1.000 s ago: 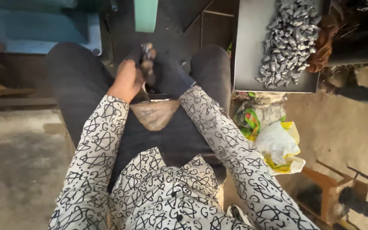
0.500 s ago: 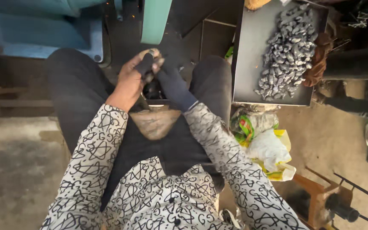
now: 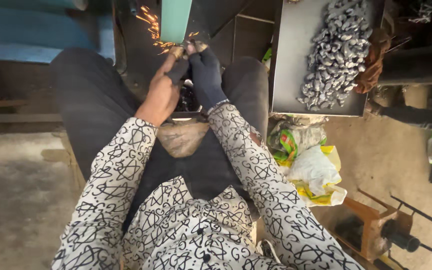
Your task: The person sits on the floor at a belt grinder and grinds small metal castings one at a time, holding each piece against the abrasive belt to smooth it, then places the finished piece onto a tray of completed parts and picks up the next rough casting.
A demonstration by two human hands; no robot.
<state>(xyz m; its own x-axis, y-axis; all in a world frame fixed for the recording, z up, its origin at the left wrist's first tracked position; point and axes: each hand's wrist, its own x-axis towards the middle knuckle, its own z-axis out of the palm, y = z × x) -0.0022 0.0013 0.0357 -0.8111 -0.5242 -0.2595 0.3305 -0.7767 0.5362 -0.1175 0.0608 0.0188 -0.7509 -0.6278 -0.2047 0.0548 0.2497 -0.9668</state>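
My left hand [image 3: 163, 90] is bare and my right hand [image 3: 205, 75], in a dark glove, meets it just under a green sanding belt [image 3: 176, 19]. Together they pinch a small metal piece [image 3: 188, 49] against the belt's lower end. Orange sparks [image 3: 151, 22] fly off up and to the left. The piece is mostly hidden by my fingers. I sit with dark trousers and patterned sleeves, knees apart.
A grey metal tray [image 3: 291, 60] at the upper right holds a heap of several small metal parts [image 3: 338, 50] and a brown rag [image 3: 371, 65]. Crumpled plastic bags [image 3: 311, 165] lie by my right leg. A blue machine body [image 3: 46, 35] stands upper left.
Both hands rose from my lap to the green belt with the small piece, and sparks now fly from the contact.
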